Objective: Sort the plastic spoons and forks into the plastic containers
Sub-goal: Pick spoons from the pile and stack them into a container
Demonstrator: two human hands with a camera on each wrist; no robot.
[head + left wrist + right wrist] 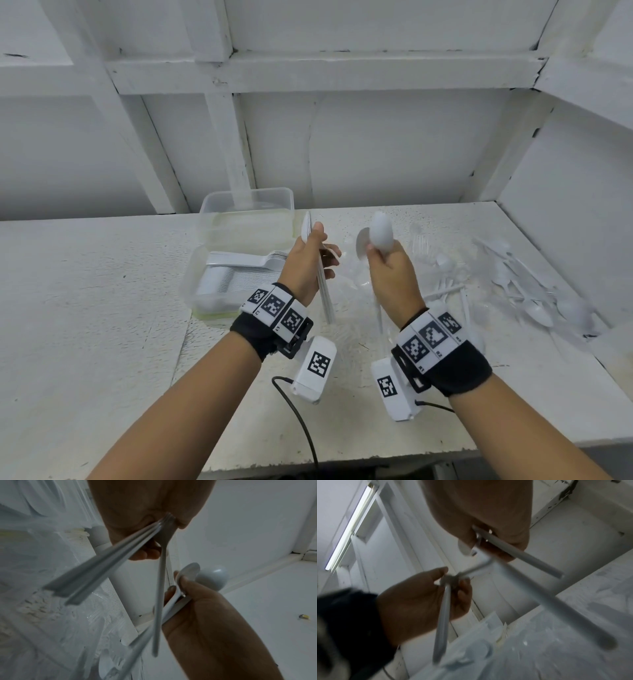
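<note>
Right now both of my hands are raised above the counter (102, 308), each with its grip closed on cutlery. My left hand (308, 263) clasps a nested stack of white spoons (322, 284), bowls up and handles hanging down past my wrist; I judge I keep them aligned like this so they drop into the near container (195, 274) as one bundle, on top of the rows of spoons already lying there. My right hand (394, 274) holds two more spoons (380, 233) by their necks, bowls uppermost and splayed apart, probably to be passed across and tucked into the stack. Behind the near container stands a second clear container (246, 205), which looks empty, though its clear walls make that hard to tell. To my right, the unsorted pile of cutlery (520, 284) sprawls over crinkled clear plastic wrap (346, 274).

White and speckled, the counter sits in a corner of white-painted walls (376, 144) with framed panels, paint chipped along the seams.
</note>
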